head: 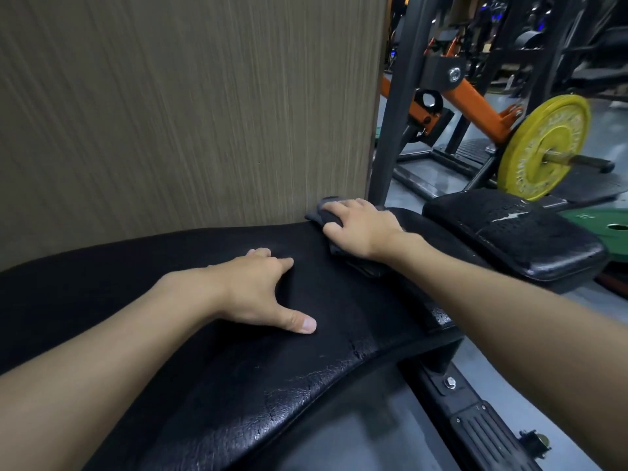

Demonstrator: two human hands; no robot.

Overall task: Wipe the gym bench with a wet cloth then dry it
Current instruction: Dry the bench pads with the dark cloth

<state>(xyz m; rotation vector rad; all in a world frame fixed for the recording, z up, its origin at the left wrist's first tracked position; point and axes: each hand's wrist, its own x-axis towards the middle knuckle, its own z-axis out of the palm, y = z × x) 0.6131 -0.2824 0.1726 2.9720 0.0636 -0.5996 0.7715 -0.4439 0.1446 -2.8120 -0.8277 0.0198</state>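
Gym bench [204, 351]: black padded top; fills the lower frame, with its far edge against a wood-grain wall [187, 113].
Cloth [315, 212]: dark grey and bunched, at the far right corner of the bench top, right by the wall and a black upright post [397, 113].
Right hand [360, 229]: laid on top of the cloth, with the fingers bent over its far fold and the cloth pressed down onto the padding.
Left hand [258, 290]: flat on the middle of the bench top, with fingers and thumb spread; nothing is held, and it appears to be used as a brace.
Stage: judged to be a wiping pass; whether the cloth is wet or dry cannot be told.
Risk, corner: knuckles could be knocked on the wall or post if the stroke is carried further outward.
Risk, drop: the cloth could be pushed over the far edge and lost between bench and wall.
Risk, cover: the near edge [299, 396] is cracked and flaking, so the cloth could be snagged there, flakes lifted, or water worked into the splits.
Risk, brace: the left palm could slip on damp padding if weight is leaned on it.
Risk, coverage: the patch under the left hand could be missed unless that hand is shifted.
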